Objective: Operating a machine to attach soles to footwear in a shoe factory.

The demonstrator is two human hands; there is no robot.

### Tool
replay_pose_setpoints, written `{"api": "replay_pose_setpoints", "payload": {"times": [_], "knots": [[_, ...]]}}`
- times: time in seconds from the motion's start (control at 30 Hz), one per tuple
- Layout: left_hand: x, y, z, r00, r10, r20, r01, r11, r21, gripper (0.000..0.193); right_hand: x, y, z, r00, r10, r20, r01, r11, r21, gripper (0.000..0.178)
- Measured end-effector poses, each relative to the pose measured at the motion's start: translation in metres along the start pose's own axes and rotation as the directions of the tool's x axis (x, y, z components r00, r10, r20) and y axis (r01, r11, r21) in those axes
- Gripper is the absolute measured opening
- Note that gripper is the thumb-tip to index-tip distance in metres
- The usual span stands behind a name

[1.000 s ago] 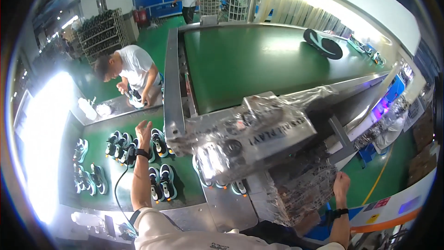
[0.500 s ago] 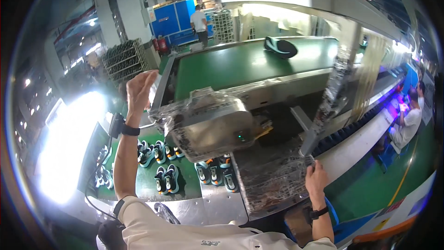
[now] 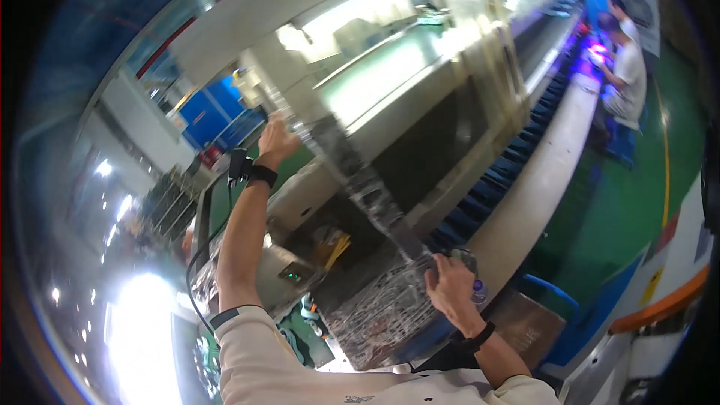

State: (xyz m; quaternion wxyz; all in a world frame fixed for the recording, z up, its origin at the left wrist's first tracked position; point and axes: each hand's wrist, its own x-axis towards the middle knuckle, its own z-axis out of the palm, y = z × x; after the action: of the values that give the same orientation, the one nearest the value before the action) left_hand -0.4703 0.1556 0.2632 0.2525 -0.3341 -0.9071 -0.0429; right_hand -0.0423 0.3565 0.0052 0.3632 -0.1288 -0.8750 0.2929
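My left hand is stretched far forward beside a plastic-wrapped metal post, its fingers extended and slightly blurred. I see nothing in it; whether it touches the post I cannot tell. My right hand rests at the foot of that post, thumb apart from the fingers, on the corner of a machine top covered in crinkled clear plastic. Below my left forearm is a metal box with small green lights. A few sports shoes show partly beneath it.
A green conveyor belt runs beyond the post under a lit hood. A long pale rail leads to a seated co-worker at the far right, under purple light. A cardboard box stands beside my right forearm. A bright lamp glares at lower left.
My view has swung to the right and tilted. My left hand has gone from raised at the belt's left end to beside the post. My right hand stays at the post's foot.
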Motion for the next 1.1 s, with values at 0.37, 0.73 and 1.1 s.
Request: {"api": "replay_pose_setpoints", "payload": {"times": [0.37, 0.73, 1.1], "knots": [[0.037, 0.025, 0.071, 0.985, -0.154, -0.075, 0.153, 0.988, -0.014, 0.063, 0.001, 0.005, -0.004, 0.999, 0.022, -0.024, -0.02, 0.998, 0.054, 0.029], [-0.115, -0.002, -0.178, 0.869, -0.468, -0.16, 0.33, 0.79, -0.517, 0.036, -0.003, 0.005, -0.005, 0.996, -0.088, -0.003, 0.088, 0.988, 0.123, 0.035], [-0.319, 0.166, -0.107, 0.927, -0.295, 0.233, 0.332, 0.352, -0.875, 0.032, -0.031, -0.069, -0.042, 0.963, -0.264, -0.051, 0.215, 0.642, 0.736, 0.091]]}}
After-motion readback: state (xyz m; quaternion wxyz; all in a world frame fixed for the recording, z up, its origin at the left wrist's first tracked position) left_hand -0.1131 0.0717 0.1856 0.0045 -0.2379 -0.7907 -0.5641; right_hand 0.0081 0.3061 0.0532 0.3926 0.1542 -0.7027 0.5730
